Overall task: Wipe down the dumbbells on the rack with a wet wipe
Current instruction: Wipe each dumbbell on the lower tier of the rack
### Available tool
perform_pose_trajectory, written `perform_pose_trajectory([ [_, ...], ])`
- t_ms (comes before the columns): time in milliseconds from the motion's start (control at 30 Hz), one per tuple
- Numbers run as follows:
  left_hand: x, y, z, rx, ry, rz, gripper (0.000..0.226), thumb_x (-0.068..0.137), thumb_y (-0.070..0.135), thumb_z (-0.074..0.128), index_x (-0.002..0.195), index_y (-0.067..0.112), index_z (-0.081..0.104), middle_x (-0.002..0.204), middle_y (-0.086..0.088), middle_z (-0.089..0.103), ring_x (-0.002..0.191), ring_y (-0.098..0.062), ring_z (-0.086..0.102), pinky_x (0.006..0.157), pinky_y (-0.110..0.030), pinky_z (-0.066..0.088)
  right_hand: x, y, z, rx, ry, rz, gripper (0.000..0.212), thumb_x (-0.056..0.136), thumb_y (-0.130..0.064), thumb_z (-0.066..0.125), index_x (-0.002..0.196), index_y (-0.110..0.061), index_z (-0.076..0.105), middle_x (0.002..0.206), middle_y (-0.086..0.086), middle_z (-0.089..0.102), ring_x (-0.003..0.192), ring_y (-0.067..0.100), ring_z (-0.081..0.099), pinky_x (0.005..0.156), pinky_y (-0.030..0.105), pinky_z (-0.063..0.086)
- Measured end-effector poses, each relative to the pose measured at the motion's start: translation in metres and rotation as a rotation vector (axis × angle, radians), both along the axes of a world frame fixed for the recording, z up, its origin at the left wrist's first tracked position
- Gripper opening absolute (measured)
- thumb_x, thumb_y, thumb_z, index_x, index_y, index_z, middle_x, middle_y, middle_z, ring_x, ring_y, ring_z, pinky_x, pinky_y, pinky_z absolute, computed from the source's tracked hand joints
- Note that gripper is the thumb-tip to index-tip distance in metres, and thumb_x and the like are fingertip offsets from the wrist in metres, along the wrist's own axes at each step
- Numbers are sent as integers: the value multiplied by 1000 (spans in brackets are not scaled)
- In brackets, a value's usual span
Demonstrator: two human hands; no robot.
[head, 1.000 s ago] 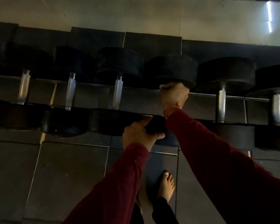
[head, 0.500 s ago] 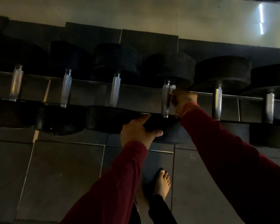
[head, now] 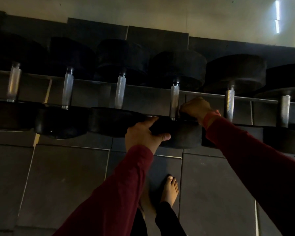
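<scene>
only one view: the head camera looks forward and steeply down, close over the dumbbell rack, with the floor tiles below.

1. A floor of large dark square tiles with pale grout lines fills the lower half of the view.
2. A bare foot stands on the tiles near the bottom centre, toes pointing up the frame.
3. A dark trouser leg runs from that foot down to the bottom edge.
4. A pale wall crosses the top of the view.
5. Dark rectangular panels of uneven height line the base of the wall.
6. A bright strip of light shows at the upper right on the wall.
</scene>
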State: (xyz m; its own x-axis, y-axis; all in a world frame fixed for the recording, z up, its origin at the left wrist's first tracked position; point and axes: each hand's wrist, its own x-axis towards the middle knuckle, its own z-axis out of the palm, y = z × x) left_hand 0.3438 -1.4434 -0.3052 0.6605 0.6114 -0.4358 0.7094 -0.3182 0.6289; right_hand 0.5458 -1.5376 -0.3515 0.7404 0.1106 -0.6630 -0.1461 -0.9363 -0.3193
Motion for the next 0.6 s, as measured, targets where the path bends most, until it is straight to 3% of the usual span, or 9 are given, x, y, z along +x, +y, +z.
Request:
perform_pose_trajectory([
  [100, -1, 0, -2, 3, 9, 0, 70, 62, 58, 85, 127, 44, 63, 120, 12, 69, 115, -11, 62, 100, -28, 49, 1, 6, 2, 224, -21, -289, 19, 68, -18, 79, 86, -14, 74, 92, 7, 72, 80, 18, 70, 71, 31, 60],
  [200, 0, -1, -4, -5, 30, 16, 74, 60, 59, 85, 129, 44, 61, 119, 11, 70, 113, -10, 63, 99, -30, 51, 2, 12, 8, 305, -213, -256, 8, 70, -14, 75, 78, -15, 76, 85, 6, 74, 86, 21, 70, 84, 36, 58],
  [267, 0, -1, -5, -18, 30, 26, 74, 61, 58, 86, 129, 43, 62, 118, 11, 70, 113, -10, 63, 99, -30, 51, -5, 12, 9, 348, -389, -121, 12, 78, -15, 75, 89, -13, 78, 93, 8, 76, 94, 24, 70, 91, 34, 54],
  [400, -1, -2, -4, -27, 11, 35, 71, 62, 55, 86, 128, 42, 63, 119, 11, 70, 114, -9, 62, 101, -31, 50, -11, 7, 0, 462, -695, 278, 17, 86, -12, 70, 99, -14, 79, 98, 8, 76, 89, 23, 72, 80, 18, 47],
  [500, -2, -2, -5, -41, -6, 45, 72, 61, 54, 87, 128, 42, 63, 120, 11, 69, 114, -9, 62, 101, -32, 51, 1, 9, -1, 465, -726, 613, 21, 87, -5, 66, 102, -13, 78, 108, 9, 74, 99, 25, 70, 89, 29, 54],
  [600, -2, -1, -8, -50, 1, 39, 75, 60, 56, 87, 129, 42, 61, 120, 9, 70, 114, -11, 63, 100, -34, 51, 11, 15, 7, 309, -593, 962, 25, 87, -8, 63, 107, -16, 76, 113, 8, 72, 107, 28, 67, 93, 41, 54],
])
